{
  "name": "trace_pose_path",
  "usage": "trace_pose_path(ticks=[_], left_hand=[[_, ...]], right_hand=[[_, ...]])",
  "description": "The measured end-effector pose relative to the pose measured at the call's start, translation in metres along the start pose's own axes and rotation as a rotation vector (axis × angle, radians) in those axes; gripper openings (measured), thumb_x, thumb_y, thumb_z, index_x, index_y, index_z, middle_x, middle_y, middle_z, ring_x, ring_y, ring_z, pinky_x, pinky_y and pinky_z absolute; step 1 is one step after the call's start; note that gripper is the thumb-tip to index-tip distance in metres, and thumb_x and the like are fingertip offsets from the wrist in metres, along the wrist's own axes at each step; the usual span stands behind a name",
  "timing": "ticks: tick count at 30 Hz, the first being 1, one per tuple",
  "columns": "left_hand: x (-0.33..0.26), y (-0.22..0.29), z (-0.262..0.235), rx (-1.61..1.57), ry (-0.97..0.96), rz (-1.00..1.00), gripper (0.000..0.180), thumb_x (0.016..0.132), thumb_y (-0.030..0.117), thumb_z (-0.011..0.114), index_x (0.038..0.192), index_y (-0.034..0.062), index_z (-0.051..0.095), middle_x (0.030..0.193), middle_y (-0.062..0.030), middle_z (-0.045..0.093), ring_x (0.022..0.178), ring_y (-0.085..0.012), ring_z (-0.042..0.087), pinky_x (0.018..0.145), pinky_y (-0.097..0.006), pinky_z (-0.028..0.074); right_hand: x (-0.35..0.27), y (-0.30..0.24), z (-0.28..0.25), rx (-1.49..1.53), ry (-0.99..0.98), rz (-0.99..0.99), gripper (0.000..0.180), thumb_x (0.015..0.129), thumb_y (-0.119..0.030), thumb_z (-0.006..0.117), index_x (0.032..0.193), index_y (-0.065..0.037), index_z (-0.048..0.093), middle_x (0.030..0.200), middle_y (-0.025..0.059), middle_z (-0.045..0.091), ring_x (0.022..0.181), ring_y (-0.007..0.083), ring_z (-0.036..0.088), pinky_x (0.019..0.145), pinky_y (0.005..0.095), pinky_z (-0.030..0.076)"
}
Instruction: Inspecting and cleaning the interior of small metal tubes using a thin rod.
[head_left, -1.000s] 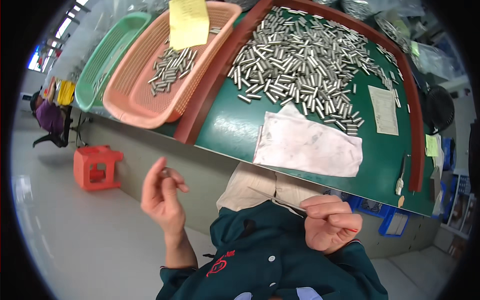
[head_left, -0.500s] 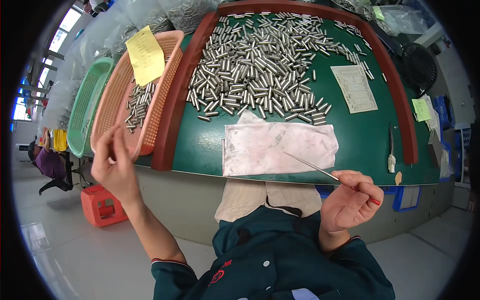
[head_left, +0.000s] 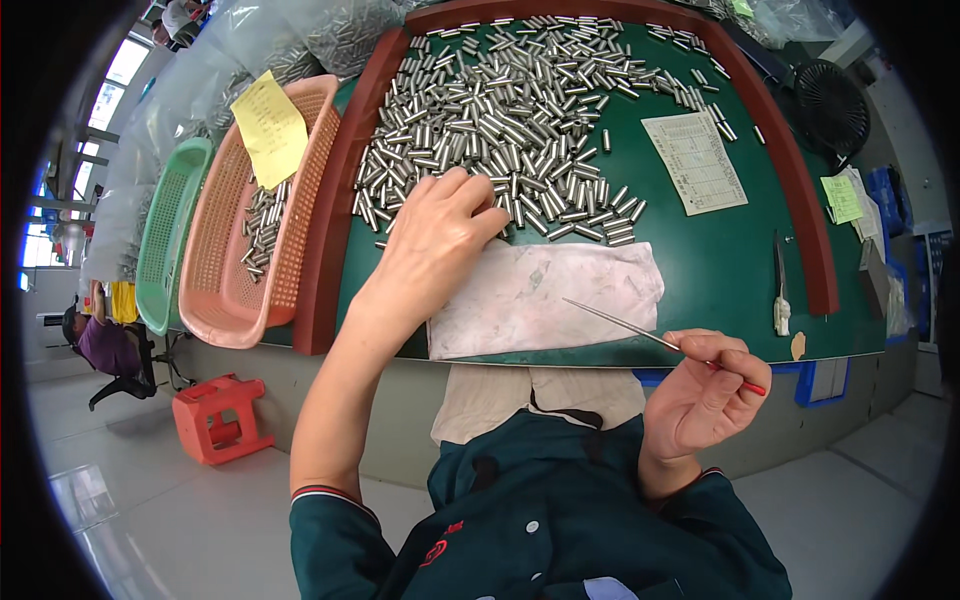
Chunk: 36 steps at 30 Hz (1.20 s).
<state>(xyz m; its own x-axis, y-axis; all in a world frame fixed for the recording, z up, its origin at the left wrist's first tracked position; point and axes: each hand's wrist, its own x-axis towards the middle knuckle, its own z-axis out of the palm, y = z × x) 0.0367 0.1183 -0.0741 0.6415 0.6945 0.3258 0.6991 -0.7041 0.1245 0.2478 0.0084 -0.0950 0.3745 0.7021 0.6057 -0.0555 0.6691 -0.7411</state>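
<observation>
My left hand (head_left: pixel 440 240) is at the near edge of a spread of short metal pins (head_left: pixel 510 130), over the left corner of a stained white cloth (head_left: pixel 560 300). Its fingers are curled downward; the back of the hand hides the fingertips and anything between them. In my right hand (head_left: pixel 700 400) a thin, pointed metal pick (head_left: pixel 622 324) with a red handle is held between thumb and fingers. The pick's tip points left above the cloth. To the left, a pink plastic basket (head_left: pixel 200 290) contains more pins (head_left: pixel 264 230) and a yellow note (head_left: pixel 270 130).
A raised red-brown border (head_left: pixel 335 220) edges the green tabletop. A printed sheet (head_left: pixel 695 165) and a slim tool with a wrapped handle (head_left: pixel 781 300) lie right. Beyond are a black fan (head_left: pixel 832 110), green basket (head_left: pixel 165 250), red stool (head_left: pixel 220 420) and a seated person (head_left: pixel 110 345).
My left hand has moved right, from beside the pink basket to the near edge of the pins. My right hand still grips the pick in nearly the same place. The view has shifted slightly.
</observation>
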Motion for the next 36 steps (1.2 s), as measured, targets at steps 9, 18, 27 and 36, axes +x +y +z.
trace_pose_path(ticks=[9,18,27,36], left_hand=[[-0.011,0.003,-0.017,-0.159,0.119,-0.048,0.011,0.067,0.0,0.06,0.076,0.0015,0.054,0.08,-0.0069,0.051,0.075,-0.0229,0.051,0.066,-0.032,0.04],[-0.164,0.065,-0.02,-1.671,0.818,-1.111,0.029,0.083,0.015,0.057,0.105,-0.0009,0.049,0.08,-0.0057,0.05,0.068,-0.0099,0.043,0.059,-0.02,0.036],[-0.239,0.094,0.022,-2.274,1.091,-1.223,0.023,0.085,0.014,0.053,0.102,-0.0022,0.05,0.085,-0.0048,0.05,0.067,-0.0091,0.043,0.064,-0.02,0.039],[-0.239,0.096,0.026,-2.248,1.055,-1.242,0.021,0.083,0.012,0.055,0.098,-0.0019,0.052,0.081,-0.0054,0.053,0.066,-0.0092,0.045,0.062,-0.021,0.038]], right_hand=[[0.004,0.0,0.004,0.059,0.001,-0.019,0.016,0.091,-0.012,0.038,0.097,0.001,0.042,0.077,0.0202,0.056,0.064,0.0274,0.059,0.06,0.0364,0.052],[-0.028,-0.002,0.046,0.209,-0.245,0.097,0.014,0.09,-0.012,0.039,0.099,0.0,0.041,0.08,0.0198,0.056,0.067,0.0286,0.059,0.06,0.0352,0.053],[-0.077,0.015,0.1,0.282,-0.886,0.043,0.025,0.07,0.01,0.054,0.093,0.002,0.05,0.086,0.0185,0.06,0.073,0.0313,0.062,0.062,0.0342,0.053],[-0.093,0.023,0.107,0.217,-0.843,0.006,0.02,0.071,0.01,0.053,0.09,0.005,0.049,0.081,0.0192,0.061,0.072,0.0303,0.062,0.062,0.033,0.053]])
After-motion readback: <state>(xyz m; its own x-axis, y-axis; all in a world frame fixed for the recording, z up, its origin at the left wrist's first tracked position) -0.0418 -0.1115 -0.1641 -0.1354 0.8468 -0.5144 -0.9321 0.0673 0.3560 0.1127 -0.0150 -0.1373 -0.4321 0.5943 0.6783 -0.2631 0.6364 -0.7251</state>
